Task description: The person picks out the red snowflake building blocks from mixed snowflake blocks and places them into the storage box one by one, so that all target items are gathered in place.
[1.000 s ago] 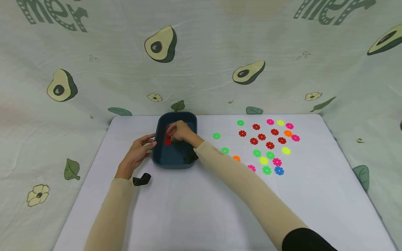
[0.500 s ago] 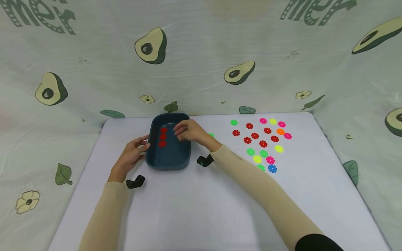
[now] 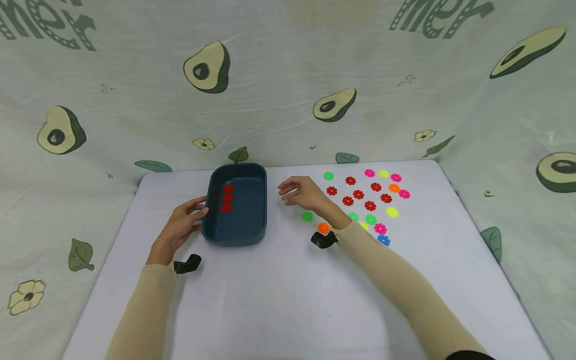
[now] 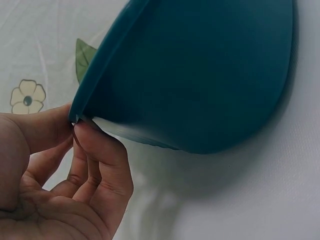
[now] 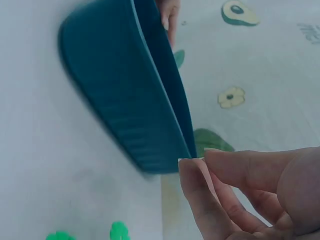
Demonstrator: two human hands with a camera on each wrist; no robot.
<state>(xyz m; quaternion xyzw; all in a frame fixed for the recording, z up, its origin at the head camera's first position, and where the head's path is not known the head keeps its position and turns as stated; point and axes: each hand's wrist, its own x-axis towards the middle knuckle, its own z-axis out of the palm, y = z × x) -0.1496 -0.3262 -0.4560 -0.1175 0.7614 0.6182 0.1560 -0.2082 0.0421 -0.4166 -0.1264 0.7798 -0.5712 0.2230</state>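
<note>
At the left of the head view, my left hand [image 3: 178, 227] pinches the left rim of a dark blue rectangular tub [image 3: 243, 239]. In the left wrist view, thumb and index finger [image 4: 102, 142] meet at the tub's rim [image 4: 95, 75]. Three red discs [image 3: 227, 198] lie in a column on the tub's floor. My right hand [image 3: 303, 192] hovers over the table just right of the tub, its fingers loosely bent and nothing seen between them. Nearest to it are a green notched disc [image 3: 308, 216] and an orange disc [image 3: 323, 228].
Several red notched discs [image 3: 358, 195] lie scattered on the white table [image 3: 270, 310], right of my right hand. Pink [image 3: 369, 173], yellow [image 3: 392, 212], green and blue [image 3: 383, 240] ones lie around them. My right forearm [image 3: 396, 282] covers part of the group. A printed cloth [image 3: 270, 100] stands behind.
My right hand has left the tub's inside and moved right, over the table. Three red discs in the tub are now uncovered. The left hand stays at the rim; the head view has shifted slightly.
</note>
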